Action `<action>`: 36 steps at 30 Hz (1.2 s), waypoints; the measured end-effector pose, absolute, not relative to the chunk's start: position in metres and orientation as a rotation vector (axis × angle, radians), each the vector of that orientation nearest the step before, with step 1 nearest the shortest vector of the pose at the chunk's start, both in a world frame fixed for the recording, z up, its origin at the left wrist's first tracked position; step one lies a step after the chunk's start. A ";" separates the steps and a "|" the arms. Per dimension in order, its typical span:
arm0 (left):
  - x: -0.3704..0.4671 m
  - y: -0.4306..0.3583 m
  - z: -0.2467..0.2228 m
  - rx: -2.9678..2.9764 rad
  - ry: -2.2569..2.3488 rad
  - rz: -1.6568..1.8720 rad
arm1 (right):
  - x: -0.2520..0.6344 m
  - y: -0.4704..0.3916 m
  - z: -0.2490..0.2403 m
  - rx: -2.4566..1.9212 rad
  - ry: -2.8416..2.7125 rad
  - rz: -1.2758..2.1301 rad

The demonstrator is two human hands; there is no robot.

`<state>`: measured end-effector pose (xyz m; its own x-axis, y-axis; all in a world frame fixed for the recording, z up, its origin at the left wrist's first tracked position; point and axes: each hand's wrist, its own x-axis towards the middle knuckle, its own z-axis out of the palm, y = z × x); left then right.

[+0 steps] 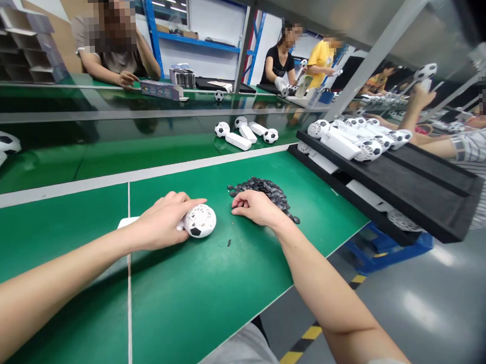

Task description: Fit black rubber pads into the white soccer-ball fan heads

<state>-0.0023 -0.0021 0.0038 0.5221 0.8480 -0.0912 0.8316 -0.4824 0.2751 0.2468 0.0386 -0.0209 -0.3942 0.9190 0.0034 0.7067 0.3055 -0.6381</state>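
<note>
My left hand [164, 220] is wrapped round a white handheld fan [200, 221] with a football-patterned head, lying on the green table. The fan's grille faces up and to the right, with a black patch at its lower edge; its handle sticks out behind my palm. My right hand [254, 207] is closed in a pinch at the near left edge of a pile of small black pieces [269, 189]. A dark bit shows at its fingertips, seemingly one such piece. One loose black piece [229, 242] lies on the table between my hands.
Black trays [428, 179] holding several fans stand stacked at the right. Three more fans [238, 141] lie on the green belt [164, 142] beyond the pale rail. Another fan [0, 144] is at the far left. Several co-workers sit opposite and at the right.
</note>
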 end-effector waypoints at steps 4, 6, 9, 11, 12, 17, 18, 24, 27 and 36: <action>0.002 -0.007 0.007 2.511 1.419 0.049 | 0.240 0.032 -0.016 -1.318 -2.163 0.893; 0.002 -0.008 0.008 2.530 1.422 0.059 | 0.236 0.028 -0.015 -1.200 -2.090 1.002; 0.000 -0.005 0.008 2.547 1.388 0.078 | 0.229 0.022 -0.015 -1.069 -1.959 1.208; -0.001 -0.003 0.008 2.554 1.350 0.077 | 0.227 0.020 -0.015 -1.041 -1.895 1.327; -0.002 -0.001 0.008 2.556 1.334 0.071 | 0.226 0.019 -0.014 -1.042 -1.886 1.363; 0.000 -0.002 0.008 2.575 1.309 0.070 | 0.226 0.017 -0.009 -0.977 -2.022 0.994; 0.000 -0.003 0.008 2.578 1.313 0.077 | 0.225 0.017 -0.009 -0.969 -2.029 0.930; 0.001 -0.005 0.008 2.578 1.322 0.087 | 0.222 0.014 -0.010 -0.971 -1.961 1.065; 0.001 -0.006 0.010 2.573 1.322 0.104 | 0.223 0.010 -0.007 -0.875 -2.019 1.081; 0.009 -0.009 0.008 2.474 1.428 0.146 | 0.217 0.002 -0.006 -0.561 -2.342 0.774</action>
<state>0.0085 -0.0092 0.0078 0.5064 0.8607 -0.0521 0.8324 -0.4722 0.2900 0.2173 0.0025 -0.0060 -0.7288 0.5495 0.4085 0.1978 0.7401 -0.6428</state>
